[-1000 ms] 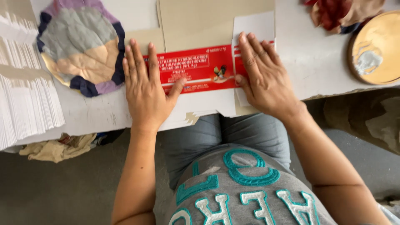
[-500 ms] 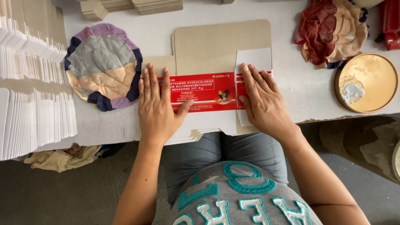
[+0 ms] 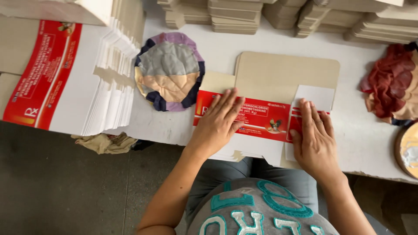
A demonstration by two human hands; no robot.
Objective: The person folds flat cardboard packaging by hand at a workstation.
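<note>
white table under both hands | stack of flat cartons far left of left hand | flat red-white carton under both palms, at table's near edge | round patchwork pad just beyond left hand | left hand open, flat on carton | right hand open, fingers spread, pressed on carton's right end

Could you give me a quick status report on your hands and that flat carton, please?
Left hand flat on the red-and-white carton blank. Right hand flat on its right flap. Blank lies on the white table, near edge overhanging. Nothing in the way.
</note>
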